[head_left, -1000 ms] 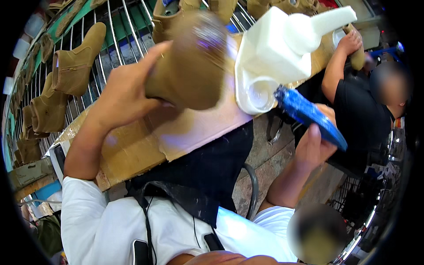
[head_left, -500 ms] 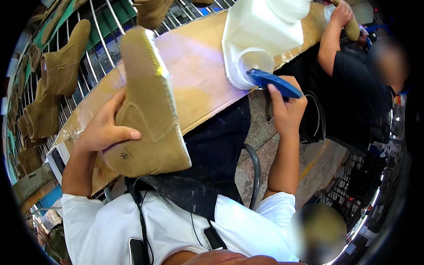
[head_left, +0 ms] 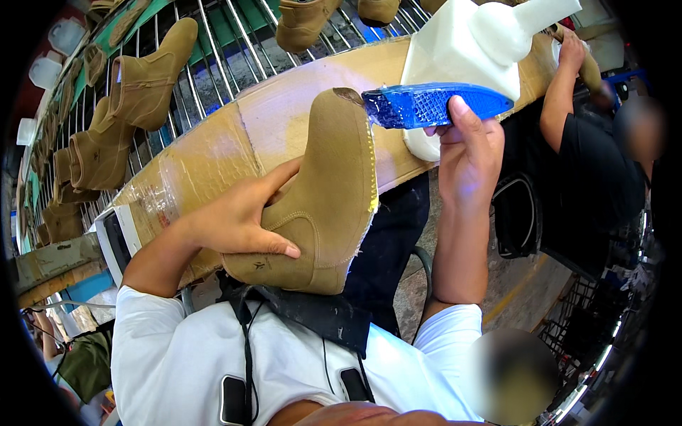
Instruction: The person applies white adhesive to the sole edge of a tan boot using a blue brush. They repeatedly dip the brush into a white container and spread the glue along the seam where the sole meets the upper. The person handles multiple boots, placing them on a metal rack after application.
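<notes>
My left hand [head_left: 245, 216] grips a tan boot [head_left: 330, 174] by its shaft, thumb on the near side. The boot lies tilted, toe pointing away from me, with yellow stitching along its raw, soleless bottom edge. Between the thumb and fingers of my right hand [head_left: 470, 153] is a blue brush [head_left: 440, 101] with a textured handle. Its tip meets the boot's edge at the toe, where a dark, wet-looking patch shows. Behind the brush stands a white plastic dispenser [head_left: 462, 46]. The brush and my right hand partly cover the dispenser's round cup [head_left: 422, 145].
A cardboard sheet [head_left: 213, 145] covers the bench under the dispenser. At the left, a metal rack [head_left: 226, 53] carries several tan boots [head_left: 148, 82]. Another person's arm [head_left: 558, 103] reaches in at the far right. A dark-framed chair [head_left: 517, 216] stands at the right.
My right hand has lifted the brush out of the dispenser's cup and brought it left to the boot's toe. My left hand has shifted the boot, whose toe now leans right.
</notes>
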